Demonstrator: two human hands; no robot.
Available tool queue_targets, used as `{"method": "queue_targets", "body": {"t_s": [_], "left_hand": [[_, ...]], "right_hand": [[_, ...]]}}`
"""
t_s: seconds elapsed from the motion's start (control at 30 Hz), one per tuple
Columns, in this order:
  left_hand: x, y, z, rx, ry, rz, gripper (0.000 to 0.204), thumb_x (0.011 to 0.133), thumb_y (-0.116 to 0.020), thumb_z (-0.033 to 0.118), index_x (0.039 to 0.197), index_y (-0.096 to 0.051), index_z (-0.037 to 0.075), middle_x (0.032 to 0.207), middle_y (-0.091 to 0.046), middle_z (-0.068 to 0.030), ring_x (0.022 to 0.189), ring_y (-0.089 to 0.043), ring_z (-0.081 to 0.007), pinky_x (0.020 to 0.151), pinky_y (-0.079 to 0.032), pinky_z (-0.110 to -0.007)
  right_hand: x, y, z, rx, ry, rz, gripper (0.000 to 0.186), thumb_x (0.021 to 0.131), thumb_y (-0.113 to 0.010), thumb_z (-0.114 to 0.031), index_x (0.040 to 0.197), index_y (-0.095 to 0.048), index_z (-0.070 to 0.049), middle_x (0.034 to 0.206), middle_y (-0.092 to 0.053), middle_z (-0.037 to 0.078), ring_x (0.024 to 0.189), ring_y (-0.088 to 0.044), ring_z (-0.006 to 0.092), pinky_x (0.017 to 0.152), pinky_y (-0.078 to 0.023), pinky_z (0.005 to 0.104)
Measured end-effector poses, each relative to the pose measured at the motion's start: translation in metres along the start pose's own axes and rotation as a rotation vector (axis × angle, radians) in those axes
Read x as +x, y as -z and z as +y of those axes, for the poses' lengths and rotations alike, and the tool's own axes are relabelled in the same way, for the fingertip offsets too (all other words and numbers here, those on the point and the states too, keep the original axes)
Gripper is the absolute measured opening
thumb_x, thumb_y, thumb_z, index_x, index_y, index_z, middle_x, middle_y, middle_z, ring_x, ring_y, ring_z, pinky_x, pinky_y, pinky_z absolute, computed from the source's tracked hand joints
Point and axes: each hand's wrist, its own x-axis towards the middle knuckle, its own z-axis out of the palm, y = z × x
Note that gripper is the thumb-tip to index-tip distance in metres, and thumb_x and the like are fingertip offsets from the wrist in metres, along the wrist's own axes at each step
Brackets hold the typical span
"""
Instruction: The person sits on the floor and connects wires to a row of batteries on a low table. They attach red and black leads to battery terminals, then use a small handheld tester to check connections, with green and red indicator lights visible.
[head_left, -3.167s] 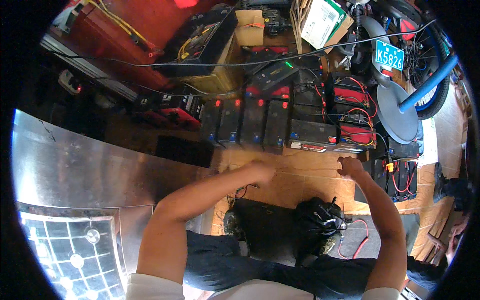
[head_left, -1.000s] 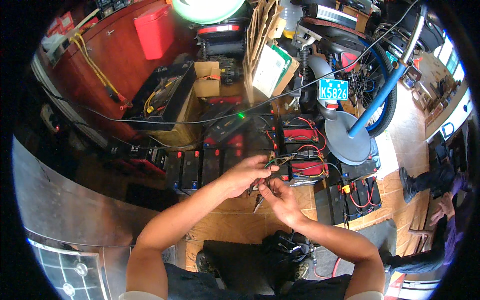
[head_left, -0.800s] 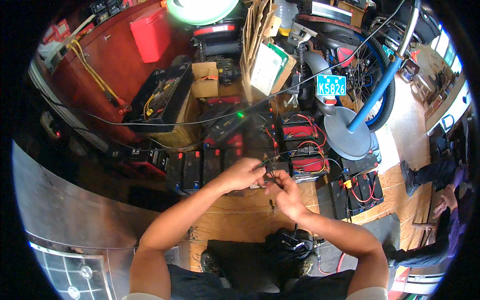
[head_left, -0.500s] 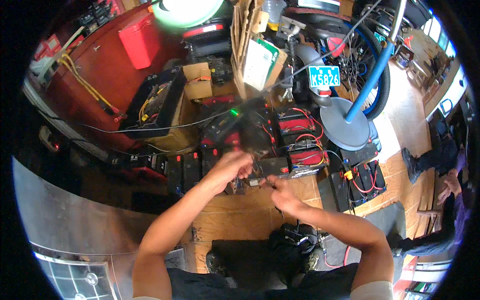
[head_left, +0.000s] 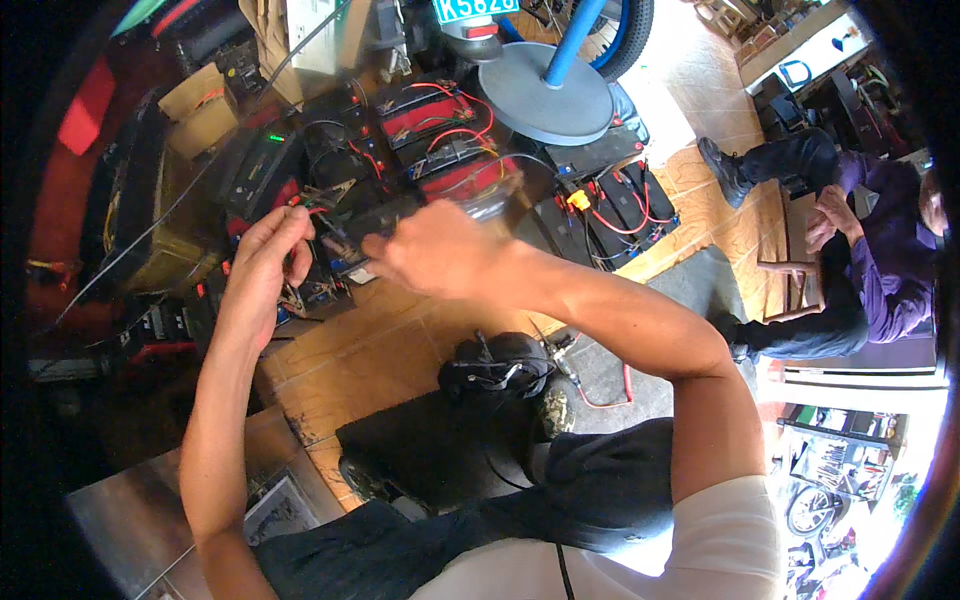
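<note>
My left hand [head_left: 265, 255] is raised over a row of black batteries, its thumb and fingers pinched together. Red and dark wire ends [head_left: 318, 210] show beside the fingertips; what the pinch holds is too small to tell. To its right, my right hand [head_left: 440, 250] is smeared by motion, so its fingers cannot be read. Just beyond the right hand lies a battery with a red top [head_left: 465, 180], with red leads across it. A black charger box [head_left: 255, 175] with a green light lies beyond the left hand.
Wired batteries [head_left: 625, 215] with a yellow connector stand at the right. Behind them is a round grey base [head_left: 545, 95] with a blue post. A cardboard box [head_left: 200, 110] is at the far left. A person in purple [head_left: 890, 255] sits at the right. A dark bundle [head_left: 495, 365] lies near my legs.
The view has swung, so the batteries and post sit further left and higher. My hands have drawn apart, the left staying by the wire ends and the right moving in a blur.
</note>
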Motion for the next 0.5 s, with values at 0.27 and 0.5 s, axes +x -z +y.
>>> {"method": "queue_targets", "body": {"t_s": [0.27, 0.5], "left_hand": [[0.013, -0.002, -0.022, -0.085, 0.117, -0.158, 0.032, 0.107, -0.051, 0.033, 0.114, -0.066, 0.005, 0.072, -0.060, -0.0006, 0.064, -0.056, -0.0099, 0.062, -0.044, -0.025], [0.022, 0.022, -0.029, -0.213, 0.067, -0.235, 0.033, 0.104, -0.061, 0.026, 0.123, -0.065, 0.000, 0.093, -0.071, -0.0055, 0.081, -0.060, -0.0109, 0.078, -0.048, -0.025]], "right_hand": [[0.002, 0.006, 0.016, 0.178, -0.139, 0.221, 0.031, 0.100, -0.058, -0.039, 0.100, -0.066, -0.009, 0.071, -0.067, 0.019, 0.069, -0.069, 0.0418, 0.060, -0.056, 0.0528], [0.004, 0.001, -0.001, 0.170, -0.122, 0.251, 0.024, 0.099, -0.062, -0.033, 0.096, -0.068, -0.010, 0.066, -0.064, 0.017, 0.059, -0.065, 0.0408, 0.050, -0.051, 0.0502]]}}
